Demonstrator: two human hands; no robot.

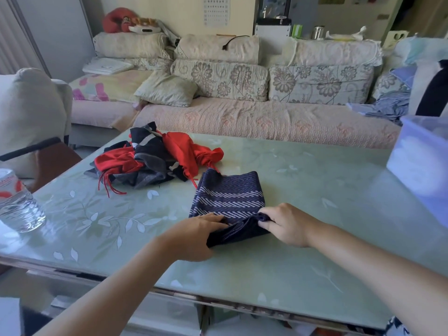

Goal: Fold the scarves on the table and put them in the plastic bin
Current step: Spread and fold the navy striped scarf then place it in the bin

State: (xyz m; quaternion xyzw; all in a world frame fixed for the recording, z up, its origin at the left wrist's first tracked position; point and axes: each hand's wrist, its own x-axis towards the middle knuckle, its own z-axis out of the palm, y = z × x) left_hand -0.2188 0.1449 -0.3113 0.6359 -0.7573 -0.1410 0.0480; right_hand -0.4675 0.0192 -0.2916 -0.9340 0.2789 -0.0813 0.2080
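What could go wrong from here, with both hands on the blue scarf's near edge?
1. The left hand and right hand bunch the near edge of the blue scarf, so the next fold may come out uneven.
2. A red cord from the unfolded pile lies by the scarf's far corner and could snag when the scarf is lifted.
3. The plastic bin sits far right on the table; the fold might loosen on the carry.
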